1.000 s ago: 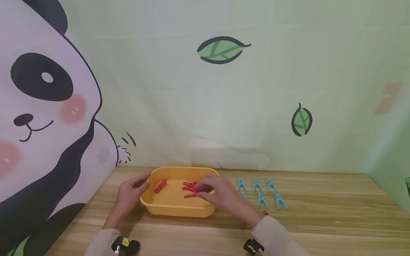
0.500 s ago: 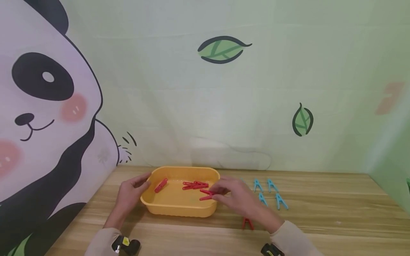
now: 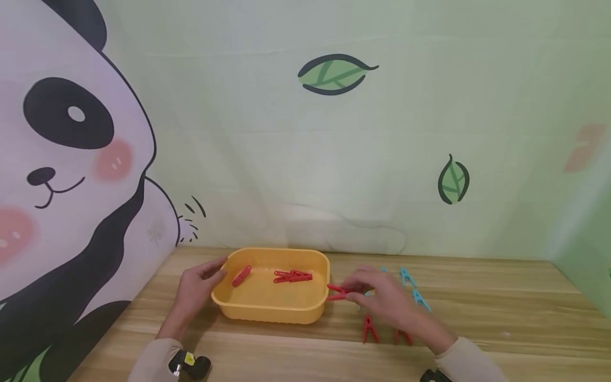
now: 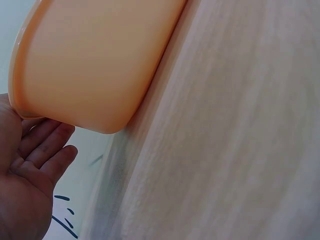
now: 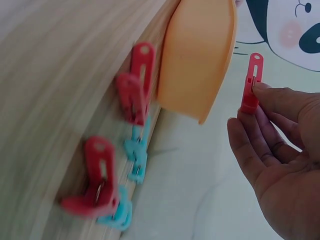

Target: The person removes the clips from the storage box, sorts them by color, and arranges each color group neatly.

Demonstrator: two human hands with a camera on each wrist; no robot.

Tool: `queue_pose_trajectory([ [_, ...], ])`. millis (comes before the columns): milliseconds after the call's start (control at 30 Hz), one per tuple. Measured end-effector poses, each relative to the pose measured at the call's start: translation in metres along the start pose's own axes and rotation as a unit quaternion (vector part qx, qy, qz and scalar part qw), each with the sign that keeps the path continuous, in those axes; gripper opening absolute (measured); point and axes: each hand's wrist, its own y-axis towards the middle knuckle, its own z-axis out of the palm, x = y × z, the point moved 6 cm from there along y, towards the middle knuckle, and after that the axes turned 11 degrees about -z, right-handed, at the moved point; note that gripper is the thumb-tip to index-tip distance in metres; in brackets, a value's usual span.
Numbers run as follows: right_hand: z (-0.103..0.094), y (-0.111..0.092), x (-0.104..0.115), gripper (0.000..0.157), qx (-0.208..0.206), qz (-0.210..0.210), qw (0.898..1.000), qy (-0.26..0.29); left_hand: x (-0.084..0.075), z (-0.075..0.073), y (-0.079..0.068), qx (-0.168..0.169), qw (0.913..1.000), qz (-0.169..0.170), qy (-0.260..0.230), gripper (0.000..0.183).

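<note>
My left hand (image 3: 198, 285) holds the left end of a yellow plastic basin (image 3: 267, 315), its thumb at the rim. From the left wrist view, the fingers (image 4: 60, 160) reach under the rim beside the outer wall. Just right of the basin, my right hand (image 3: 382, 294) pinches a red clothespin (image 3: 337, 292), legs pointing left in the head view. Thumb and fingers grip that clothespin (image 5: 252, 82) in the right wrist view. Inside the basin lie several red clothespins (image 3: 292, 276), one of them apart (image 3: 241, 276) at the left.
On the wooden table (image 3: 477, 318) right of the basin stand a red clothespin (image 3: 369, 329) and another red clothespin (image 3: 403, 337), partly hidden by the right forearm. Behind are blue clothespins (image 3: 407, 276), some covered by the right hand. A printed cloth backdrop (image 3: 267, 159) rises behind the table.
My right hand has lifted a red clothespin from the basin and carried it right, past the rim. The left hand stays at the basin's left end.
</note>
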Motion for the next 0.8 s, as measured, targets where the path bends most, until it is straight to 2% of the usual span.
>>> queue_pose_trajectory([
  [367, -0.025, -0.028, -0.014, 0.019, -0.009, -0.018, 1.000, -0.010, 0.001, 0.000, -0.002, 0.003, 0.9999, -0.009, -0.004, 0.043],
  [800, -0.050, -0.065, -0.034, 0.020, -0.005, -0.004, 0.999, -0.046, 0.000, 0.001, -0.001, 0.005, 0.9999, -0.013, -0.003, 0.043],
])
